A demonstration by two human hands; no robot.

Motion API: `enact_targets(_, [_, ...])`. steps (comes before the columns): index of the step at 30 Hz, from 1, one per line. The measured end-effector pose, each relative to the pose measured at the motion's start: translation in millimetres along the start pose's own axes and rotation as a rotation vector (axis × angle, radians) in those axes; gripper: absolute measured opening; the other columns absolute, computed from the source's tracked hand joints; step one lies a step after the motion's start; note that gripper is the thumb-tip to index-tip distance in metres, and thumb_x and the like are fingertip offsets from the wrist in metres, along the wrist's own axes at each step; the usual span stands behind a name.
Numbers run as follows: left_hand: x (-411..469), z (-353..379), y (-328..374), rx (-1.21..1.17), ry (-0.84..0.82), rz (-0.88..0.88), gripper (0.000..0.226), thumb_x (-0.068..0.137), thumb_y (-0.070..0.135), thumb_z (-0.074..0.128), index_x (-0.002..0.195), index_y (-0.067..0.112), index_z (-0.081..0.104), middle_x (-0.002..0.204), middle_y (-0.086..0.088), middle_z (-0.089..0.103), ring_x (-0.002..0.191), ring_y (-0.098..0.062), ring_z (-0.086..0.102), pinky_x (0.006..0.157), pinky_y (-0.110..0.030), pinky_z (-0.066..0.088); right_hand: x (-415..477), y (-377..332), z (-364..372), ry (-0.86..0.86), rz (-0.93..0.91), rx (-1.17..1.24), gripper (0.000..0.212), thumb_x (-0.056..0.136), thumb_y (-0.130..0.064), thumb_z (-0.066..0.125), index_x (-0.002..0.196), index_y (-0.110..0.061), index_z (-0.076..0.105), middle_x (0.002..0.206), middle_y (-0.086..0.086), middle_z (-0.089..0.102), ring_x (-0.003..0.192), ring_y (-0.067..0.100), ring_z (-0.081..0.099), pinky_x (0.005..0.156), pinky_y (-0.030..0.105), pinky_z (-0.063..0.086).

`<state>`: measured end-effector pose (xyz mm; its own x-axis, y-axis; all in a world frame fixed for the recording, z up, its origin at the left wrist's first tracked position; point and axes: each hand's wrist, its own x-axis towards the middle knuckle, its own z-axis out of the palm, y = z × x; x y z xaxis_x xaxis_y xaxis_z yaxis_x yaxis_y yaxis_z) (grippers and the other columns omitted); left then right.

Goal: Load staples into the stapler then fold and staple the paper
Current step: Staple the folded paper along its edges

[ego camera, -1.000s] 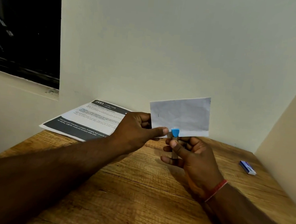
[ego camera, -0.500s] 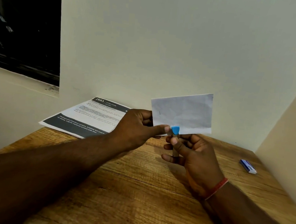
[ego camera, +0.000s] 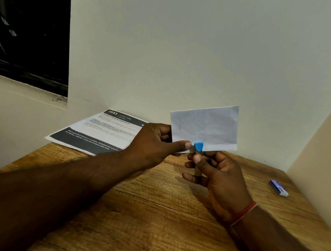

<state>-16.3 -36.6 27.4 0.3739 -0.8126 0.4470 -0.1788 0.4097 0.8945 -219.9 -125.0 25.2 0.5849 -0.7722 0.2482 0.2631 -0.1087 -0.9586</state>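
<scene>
Paper [ego camera: 205,125], creased rect., pinched by L hand [ego camera: 154,142]; R hand [ego camera: 221,184] grips blue-tipped stapler [ego camera: 198,146].

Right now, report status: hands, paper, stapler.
Left hand pinches folded paper, held upright. Right hand grips blue-tipped stapler at paper's bottom edge. Blue staple box lies apart on wooden table; nothing obstructs.
</scene>
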Motion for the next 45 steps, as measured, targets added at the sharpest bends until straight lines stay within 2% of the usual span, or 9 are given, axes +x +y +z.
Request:
enact_targets(5, [0,0,0,0.004,0.003,0.002,0.041,0.093,0.021,0.094,0.132,0.016,0.083,0.122,0.005,0.088,0.112,-0.016,0.086,0.097,-0.039,0.070,1,-1,-2,-0.005,0.000,-0.007,0.032,0.080,-0.024,0.085,0.110,-0.011,0.084,0.113,0.016,0.085,0.104,0.032,0.085,0.073,0.044,0.071])
enact_targets(9, [-1,0,0,-0.029,-0.007,0.003,0.034,0.093,0.017,0.095,0.125,0.020,0.086,0.118,0.005,0.089,0.109,-0.016,0.086,0.087,-0.028,0.070,3,0,-2,0.005,-0.006,-0.036,0.034,0.080,-0.022,0.086,0.110,-0.006,0.081,0.112,0.020,0.084,0.100,0.031,0.085,0.073,0.047,0.071])
enact_targets(13, [0,0,0,-0.008,-0.003,-0.003,0.037,0.092,0.018,0.095,0.128,0.017,0.084,0.119,0.003,0.088,0.110,-0.018,0.086,0.095,-0.039,0.071,3,0,-1,0.016,-0.004,-0.066,0.036,0.079,-0.024,0.086,0.109,-0.006,0.081,0.111,0.020,0.084,0.100,0.032,0.085,0.071,0.046,0.071])
enact_targets(21, [-1,1,1,0.018,0.000,-0.008,0.038,0.092,0.020,0.095,0.128,0.020,0.084,0.120,0.006,0.088,0.111,-0.015,0.086,0.096,-0.037,0.070,5,-2,-3,0.053,0.018,-0.115,0.013,0.098,-0.005,0.079,0.112,-0.006,0.079,0.109,0.020,0.084,0.096,0.029,0.086,0.069,0.044,0.071])
enact_targets(30, [0,1,0,0.030,0.001,-0.011,0.040,0.093,0.022,0.095,0.131,0.018,0.084,0.121,0.006,0.088,0.110,-0.017,0.086,0.096,-0.041,0.071,2,-4,1,0.068,0.015,-0.115,0.014,0.099,-0.006,0.079,0.113,-0.007,0.080,0.105,0.016,0.086,0.088,0.023,0.085,0.065,0.040,0.070])
enact_targets(35, [1,-3,7,0.019,0.071,-0.010,0.007,0.098,0.027,0.091,0.098,0.021,0.087,0.094,-0.006,0.088,0.086,-0.024,0.086,0.082,-0.037,0.071,5,-6,-8,0.063,0.035,-0.110,0.015,0.100,-0.008,0.079,0.114,-0.005,0.079,0.106,0.013,0.087,0.087,0.023,0.085,0.065,0.039,0.070])
enact_targets(37, [3,-5,10,0.019,0.100,-0.013,0.016,0.097,0.023,0.091,0.085,0.017,0.083,0.081,-0.006,0.083,0.076,-0.022,0.083,0.078,-0.033,0.069,7,-5,-11,0.053,0.031,-0.104,0.019,0.097,-0.012,0.081,0.114,-0.004,0.079,0.106,0.014,0.087,0.086,0.022,0.085,0.064,0.038,0.069])
enact_targets(41, [3,-4,12,0.013,0.124,-0.025,0.027,0.096,0.019,0.092,0.086,0.001,0.075,0.072,-0.008,0.075,0.068,-0.017,0.077,0.073,-0.027,0.066,6,-2,-12,0.002,0.046,-0.073,0.035,0.083,-0.026,0.086,0.112,-0.007,0.082,0.113,0.015,0.086,0.090,0.024,0.085,0.069,0.042,0.070])
enact_targets(45, [2,-3,15,-0.013,0.140,-0.039,0.022,0.094,0.019,0.093,0.081,0.009,0.079,0.072,-0.007,0.076,0.068,-0.016,0.076,0.072,-0.025,0.065,4,3,-10,-0.065,0.086,-0.035,0.025,0.085,-0.027,0.086,0.108,-0.016,0.087,0.118,0.015,0.085,0.095,0.027,0.085,0.074,0.044,0.071])
